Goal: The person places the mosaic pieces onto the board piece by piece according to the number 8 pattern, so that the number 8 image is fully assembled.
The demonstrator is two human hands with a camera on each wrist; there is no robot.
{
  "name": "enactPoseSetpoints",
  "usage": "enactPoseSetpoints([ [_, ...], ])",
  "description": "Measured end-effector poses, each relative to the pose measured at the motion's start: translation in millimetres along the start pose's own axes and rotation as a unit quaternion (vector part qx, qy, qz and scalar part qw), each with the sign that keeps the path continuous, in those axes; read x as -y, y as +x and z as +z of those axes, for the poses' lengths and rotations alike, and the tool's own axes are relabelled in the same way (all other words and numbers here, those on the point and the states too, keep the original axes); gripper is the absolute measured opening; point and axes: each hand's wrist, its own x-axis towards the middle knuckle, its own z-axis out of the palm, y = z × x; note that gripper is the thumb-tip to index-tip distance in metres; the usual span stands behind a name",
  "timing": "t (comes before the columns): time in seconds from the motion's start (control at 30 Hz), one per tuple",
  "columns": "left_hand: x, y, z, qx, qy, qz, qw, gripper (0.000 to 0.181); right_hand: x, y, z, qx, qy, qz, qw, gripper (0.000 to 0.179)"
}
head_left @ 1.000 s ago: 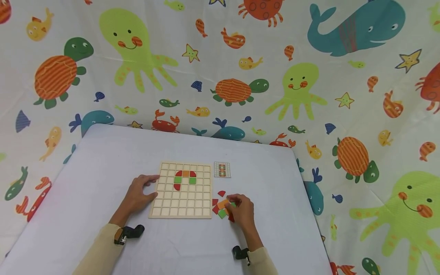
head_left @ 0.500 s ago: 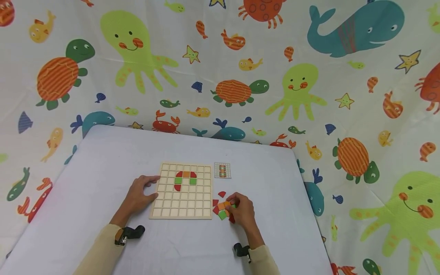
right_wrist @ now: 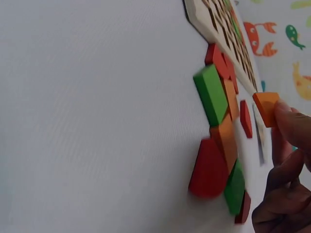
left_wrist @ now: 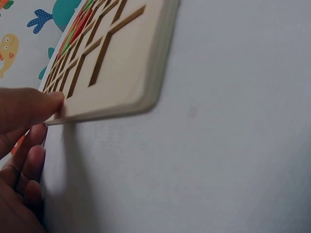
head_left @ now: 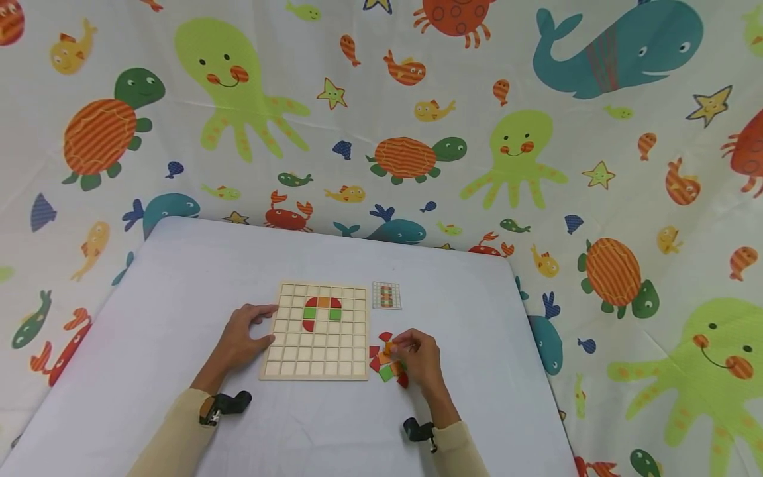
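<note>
My right hand (head_left: 423, 358) pinches an orange square tile (right_wrist: 265, 109) between thumb and fingers, lifted over a loose pile right of the board. In that pile lie a green tile (right_wrist: 211, 94), a red rounded piece (right_wrist: 209, 170) and several other red, green and orange pieces. The wooden grid board (head_left: 298, 361) holds a red quarter-round at each side of an orange square (head_left: 323, 303), with green squares below and another red quarter-round (head_left: 308, 326) at lower left. My left hand (head_left: 241, 338) touches the board's left edge, its thumb (left_wrist: 51, 103) at the rim.
A small pattern card (head_left: 386, 295) with a coloured figure on a grid lies just right of the board's far corner. White cloth covers the table (head_left: 465, 291). A sea-animal curtain (head_left: 381, 99) hangs behind it.
The right hand has risen slightly from the pile with an orange tile between its fingertips, uncovering more of the pieces. The left hand stays at the board's edge.
</note>
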Motion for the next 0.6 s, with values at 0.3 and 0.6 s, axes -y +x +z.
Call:
enactPoseSetpoints([
  [0.3,0.3,0.1,-1.0,0.002,0.001,-0.001,1.0000,0.063,24.0,4.2,27.1,0.023,0.048,-0.013,0.9985,0.008],
  [0.6,3.1,0.4,0.7,0.004,0.007,0.001,1.0000,0.063,44.6,9.0,53.7,0.031,0.045,-0.057,0.9969,0.007],
])
